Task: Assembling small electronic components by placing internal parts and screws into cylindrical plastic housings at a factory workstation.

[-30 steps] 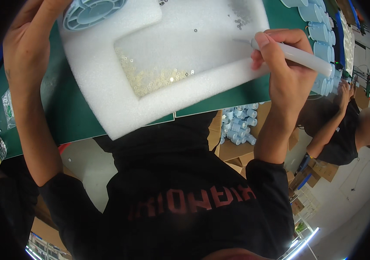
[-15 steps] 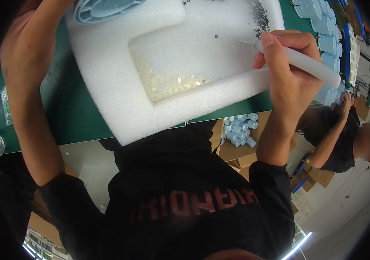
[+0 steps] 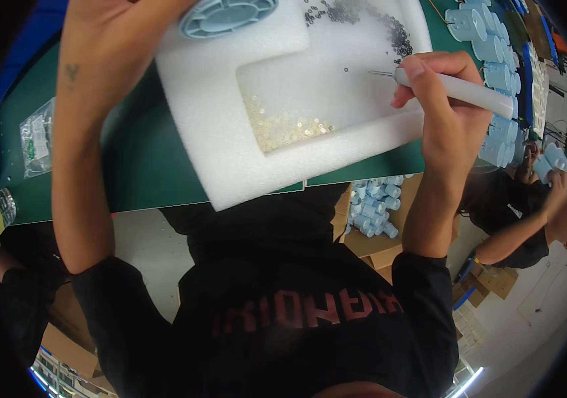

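My right hand [image 3: 452, 109] grips a white pen-shaped tool [image 3: 472, 93] with a thin metal tip, held over a white foam tray [image 3: 197, 132]. Its tip points left at a lone small black ring [image 3: 346, 69], a short gap away. More black rings [image 3: 399, 38] lie in the tray's far right corner, and pale yellowish washers [image 3: 296, 129] gather along its near left side. At the top edge, my left hand [image 3: 114, 50] reaches to a light blue round plastic part [image 3: 227, 16] with a ribbed underside, closed on its edge. Most of that hand's fingers are cut off by the frame.
Rows of light blue plastic cups [image 3: 496, 73] line the right side of the green table [image 3: 144, 159]. A clear bag [image 3: 36, 139] lies at left. Below the edge stands a carton [image 3: 363, 245] of small blue parts. A co-worker [image 3: 515, 212] at right holds blue cups.
The view has shifted, moving the tray rightward in the picture. The tool's tip is slightly closer to the lone black ring. The blue part has shifted right over the tray. The co-worker's hands now show blue cups.
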The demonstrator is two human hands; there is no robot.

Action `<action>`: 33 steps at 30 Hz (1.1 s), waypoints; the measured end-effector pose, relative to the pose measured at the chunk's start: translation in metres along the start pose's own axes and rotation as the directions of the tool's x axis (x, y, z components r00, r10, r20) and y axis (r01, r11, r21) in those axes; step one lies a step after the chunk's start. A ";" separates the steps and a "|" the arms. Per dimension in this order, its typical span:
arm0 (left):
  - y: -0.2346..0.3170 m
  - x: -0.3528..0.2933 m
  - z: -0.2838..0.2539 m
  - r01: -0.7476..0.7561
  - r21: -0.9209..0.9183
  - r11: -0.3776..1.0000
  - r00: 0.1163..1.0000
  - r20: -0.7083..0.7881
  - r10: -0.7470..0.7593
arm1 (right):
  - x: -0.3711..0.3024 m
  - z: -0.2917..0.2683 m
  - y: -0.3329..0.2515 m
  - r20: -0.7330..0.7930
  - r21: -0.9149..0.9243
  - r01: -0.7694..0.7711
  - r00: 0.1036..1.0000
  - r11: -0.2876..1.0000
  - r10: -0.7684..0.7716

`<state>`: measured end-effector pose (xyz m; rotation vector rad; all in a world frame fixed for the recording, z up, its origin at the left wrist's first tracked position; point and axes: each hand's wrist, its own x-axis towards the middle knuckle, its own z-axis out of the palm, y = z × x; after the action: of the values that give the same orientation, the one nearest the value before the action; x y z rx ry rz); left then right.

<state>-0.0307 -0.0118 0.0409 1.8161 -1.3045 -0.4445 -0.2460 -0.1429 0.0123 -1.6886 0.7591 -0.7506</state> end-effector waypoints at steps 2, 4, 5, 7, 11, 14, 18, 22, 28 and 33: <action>-0.004 0.005 0.006 -0.056 -0.025 0.998 0.998 0.003 0.056 | -0.002 0.004 0.000 0.009 -0.026 0.035 0.999 0.999 -0.034; -0.015 0.021 0.011 -0.265 -0.022 0.964 0.963 -0.062 0.263 | 0.000 0.006 0.004 0.035 -0.063 0.035 0.999 0.997 -0.033; -0.016 0.020 0.007 -0.267 -0.013 0.964 0.962 -0.063 0.266 | 0.001 0.007 0.004 0.075 -0.098 0.033 0.997 0.995 -0.026; -0.008 0.019 0.003 -0.059 -0.071 0.996 0.997 -0.054 0.055 | 0.001 0.009 0.003 0.034 -0.078 0.009 0.999 0.997 -0.006; -0.007 0.007 0.003 -0.110 -0.041 0.993 0.994 -0.009 0.110 | 0.000 0.009 0.005 0.021 -0.069 -0.028 0.999 0.997 0.029; -0.005 0.006 -0.001 -0.102 -0.034 0.994 0.995 0.000 0.102 | 0.000 0.012 0.004 0.040 -0.097 -0.025 0.999 0.995 0.029; -0.005 0.008 -0.001 -0.076 -0.077 0.994 0.997 0.027 0.078 | 0.002 0.010 0.011 0.039 -0.130 -0.033 0.998 0.991 0.039; 0.000 0.011 0.002 0.033 -0.234 0.972 0.996 0.086 -0.013 | 0.005 0.002 0.010 0.088 -0.129 -0.038 0.995 0.991 0.049; -0.032 0.012 0.025 -0.080 -0.564 0.822 0.983 -0.183 -0.031 | 0.006 -0.003 0.001 0.062 0.263 -0.138 0.990 0.955 0.126; -0.036 0.008 0.020 0.098 -0.905 0.414 0.988 0.040 -0.146 | -0.001 0.010 -0.014 0.122 0.661 -0.154 0.988 0.734 0.097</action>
<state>-0.0195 -0.0234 0.0022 0.9360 -0.6147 -0.9701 -0.2374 -0.1333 0.0234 -0.9857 0.4532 -0.7398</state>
